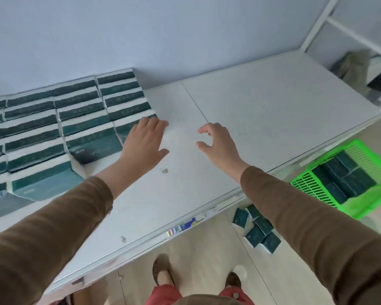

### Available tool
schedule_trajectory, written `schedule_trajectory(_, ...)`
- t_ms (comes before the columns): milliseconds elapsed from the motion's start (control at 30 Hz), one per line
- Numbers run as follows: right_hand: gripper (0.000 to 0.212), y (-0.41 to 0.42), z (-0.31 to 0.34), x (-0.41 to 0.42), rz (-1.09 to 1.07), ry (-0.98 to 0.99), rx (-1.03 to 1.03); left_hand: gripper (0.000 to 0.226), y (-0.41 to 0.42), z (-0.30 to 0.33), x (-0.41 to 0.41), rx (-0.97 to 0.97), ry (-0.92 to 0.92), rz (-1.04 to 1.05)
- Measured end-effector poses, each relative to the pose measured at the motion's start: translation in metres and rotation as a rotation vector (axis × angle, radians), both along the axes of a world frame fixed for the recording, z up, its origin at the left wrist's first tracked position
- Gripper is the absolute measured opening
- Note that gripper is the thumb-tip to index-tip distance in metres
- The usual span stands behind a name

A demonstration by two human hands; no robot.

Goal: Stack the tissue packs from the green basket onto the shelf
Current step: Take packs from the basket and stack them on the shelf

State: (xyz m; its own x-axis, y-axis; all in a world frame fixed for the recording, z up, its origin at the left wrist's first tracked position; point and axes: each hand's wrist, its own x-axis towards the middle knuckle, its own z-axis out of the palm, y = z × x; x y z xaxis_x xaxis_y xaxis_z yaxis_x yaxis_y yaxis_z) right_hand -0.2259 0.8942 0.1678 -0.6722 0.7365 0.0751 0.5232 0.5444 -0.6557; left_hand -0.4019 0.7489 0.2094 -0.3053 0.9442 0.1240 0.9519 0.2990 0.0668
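my left hand [144, 140] lies flat against the stacked tissue packs [79, 119], right hand [218, 143] loosely open, empty; i'd square that edge before fetching more.

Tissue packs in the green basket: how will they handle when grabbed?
The tissue packs look like soft film-wrapped blocks, so probably light and squashy. Flat faces mean no rolling. The wrap on the shelf stacks looks glossy, so possibly slippery.

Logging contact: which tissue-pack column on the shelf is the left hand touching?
The left hand rests on the rightmost column, at its front end; the other columns lie untouched.
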Motion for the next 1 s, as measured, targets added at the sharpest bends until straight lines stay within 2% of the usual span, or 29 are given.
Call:
schedule_trajectory(233,0.029,0.047,-0.001,0.19,-0.109,-0.071,0.112,0.062,0.103,-0.014,0.159,-0.002,-0.117,-0.187)
schedule_trajectory(533,0.036,0.126,-0.025,0.425,-0.22,-0.218,0.007,0.054,0.216,-0.048,0.369,-0.066,-0.23,-0.346)
schedule_trajectory(1000,0.038,0.289,-0.096,0.592,-0.507,-0.327,-0.18,0.053,0.423,-0.137,0.525,-0.326,-0.344,-0.498)
